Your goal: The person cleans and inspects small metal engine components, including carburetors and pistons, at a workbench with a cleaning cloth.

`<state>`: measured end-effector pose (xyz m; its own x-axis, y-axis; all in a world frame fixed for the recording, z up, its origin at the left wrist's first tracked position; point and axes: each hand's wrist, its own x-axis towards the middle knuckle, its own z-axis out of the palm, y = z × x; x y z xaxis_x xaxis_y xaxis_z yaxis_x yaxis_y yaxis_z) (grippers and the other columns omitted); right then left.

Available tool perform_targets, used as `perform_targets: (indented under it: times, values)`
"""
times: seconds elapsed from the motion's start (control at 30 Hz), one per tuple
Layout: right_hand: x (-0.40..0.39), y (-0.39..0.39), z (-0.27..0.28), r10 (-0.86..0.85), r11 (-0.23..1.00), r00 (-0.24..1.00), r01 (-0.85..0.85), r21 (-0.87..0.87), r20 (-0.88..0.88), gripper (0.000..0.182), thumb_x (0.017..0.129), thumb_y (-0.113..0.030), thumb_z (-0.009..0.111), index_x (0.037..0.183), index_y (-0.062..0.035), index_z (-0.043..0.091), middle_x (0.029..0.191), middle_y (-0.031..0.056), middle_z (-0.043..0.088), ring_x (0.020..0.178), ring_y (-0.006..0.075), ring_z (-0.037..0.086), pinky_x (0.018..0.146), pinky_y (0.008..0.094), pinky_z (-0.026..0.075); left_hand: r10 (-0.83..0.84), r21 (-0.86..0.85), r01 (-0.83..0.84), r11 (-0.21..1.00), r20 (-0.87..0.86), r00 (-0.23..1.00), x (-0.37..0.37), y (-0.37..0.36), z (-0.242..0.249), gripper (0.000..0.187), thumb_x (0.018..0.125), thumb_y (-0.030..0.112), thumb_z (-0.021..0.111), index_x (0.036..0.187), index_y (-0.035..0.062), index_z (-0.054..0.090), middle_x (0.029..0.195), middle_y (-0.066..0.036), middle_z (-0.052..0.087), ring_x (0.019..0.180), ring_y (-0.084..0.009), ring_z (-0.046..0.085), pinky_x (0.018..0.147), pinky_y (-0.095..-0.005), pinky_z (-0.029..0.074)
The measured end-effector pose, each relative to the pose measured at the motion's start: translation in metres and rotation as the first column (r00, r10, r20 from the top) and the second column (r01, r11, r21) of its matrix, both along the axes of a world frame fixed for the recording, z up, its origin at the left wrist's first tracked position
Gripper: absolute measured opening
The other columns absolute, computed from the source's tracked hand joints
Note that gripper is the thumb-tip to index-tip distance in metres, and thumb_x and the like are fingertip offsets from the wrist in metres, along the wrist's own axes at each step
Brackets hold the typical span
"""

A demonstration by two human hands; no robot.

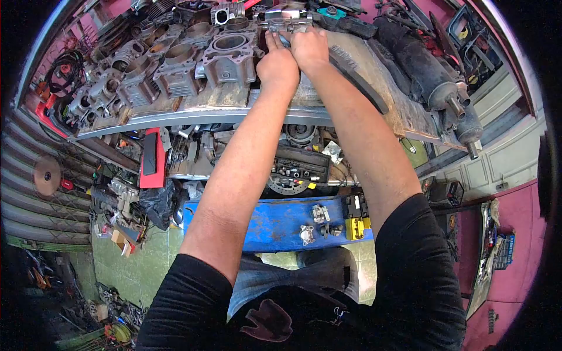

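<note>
My left hand [276, 63] reaches to the far part of the workbench, with two fingers stretched forward against a small grey metal part [285, 39]. Right beside it, my right hand [308, 45] is closed, knuckles up, over the other side of that part. Most of the part is hidden under my hands, so its kind cannot be made out. Just beyond my fingers lies a shiny metal fixture [287, 17]. An engine cylinder block [228, 63] stands on the bench to the left of my left hand. A long dark curved strip [360, 82] lies right of my right hand.
More cylinder blocks [178, 70] line the bench's left side. Exhaust mufflers [424, 76] lie at the right. Below the metal bench edge [193, 115] is a shelf with a socket tray [298, 165]. A blue bench [269, 225] holding small metal parts stands before my legs.
</note>
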<state>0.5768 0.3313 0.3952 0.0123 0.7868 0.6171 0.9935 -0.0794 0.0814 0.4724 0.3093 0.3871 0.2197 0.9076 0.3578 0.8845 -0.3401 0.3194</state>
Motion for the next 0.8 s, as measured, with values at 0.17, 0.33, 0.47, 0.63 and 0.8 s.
perform_targets:
  times: [0.17,0.33,0.47,0.63,0.8]
  values:
    - [-0.002,-0.007,0.037,-0.037,0.963,0.997,0.053,-0.263,0.064,0.031,0.095,-0.027,0.059,0.12,-0.0377,0.075,0.105,0.0052,0.076,0.113,0.0229,0.065,0.097,0.0441,0.044,-0.074,0.184,0.065,0.981,0.045,0.996,-0.014,-0.045,-0.009,0.054,0.09,0.019,0.059,0.139,-0.0022,0.054,0.144,-0.021,0.056,0.096,-0.0383,0.073,0.077,-0.0489,0.06]
    - [-0.012,-0.067,0.03,-0.1,0.976,0.99,0.117,-0.185,0.097,0.06,0.088,-0.028,0.072,0.143,-0.0423,0.055,0.125,0.0052,0.07,0.12,0.0273,0.06,0.099,0.0445,0.041,-0.431,0.199,0.384,0.902,0.328,0.841,-0.091,-0.182,-0.045,0.036,0.091,0.022,0.065,0.124,0.0059,0.066,0.114,-0.018,0.07,0.093,-0.0364,0.071,0.079,-0.046,0.059]
    - [-0.056,-0.167,-0.021,0.092,0.982,0.984,-0.064,0.18,-0.154,0.04,0.086,-0.024,0.072,0.126,-0.0309,0.07,0.111,0.0024,0.076,0.102,0.0252,0.063,0.089,0.0429,0.04,-0.324,-0.199,0.44,0.875,0.434,0.841,-0.188,-0.259,-0.175,0.032,0.09,0.021,0.068,0.118,0.0072,0.07,0.109,-0.017,0.071,0.09,-0.0378,0.07,0.077,-0.0465,0.058]
    - [-0.139,-0.291,-0.191,0.181,0.973,0.863,-0.088,0.213,-0.472,0.03,0.075,-0.003,0.071,0.101,-0.0175,0.076,0.094,0.0005,0.073,0.085,0.0233,0.057,0.082,0.0427,0.039,-0.038,-0.72,0.195,0.667,0.228,0.973,-0.341,-0.342,-0.345,0.039,0.087,0.027,0.069,0.121,0.007,0.069,0.113,-0.022,0.07,0.097,-0.0418,0.068,0.083,-0.0518,0.056]
    - [-0.235,-0.376,-0.367,-0.124,0.935,0.646,-0.179,-0.307,-0.753,0.033,0.079,-0.01,0.073,0.11,-0.0164,0.075,0.097,0.0055,0.075,0.095,0.0283,0.063,0.091,0.048,0.044,-0.041,-0.846,0.116,0.52,0.112,0.993,-0.421,-0.342,-0.388,0.04,0.086,0.028,0.07,0.118,0.005,0.07,0.114,-0.025,0.069,0.101,-0.0453,0.067,0.089,-0.053,0.054]
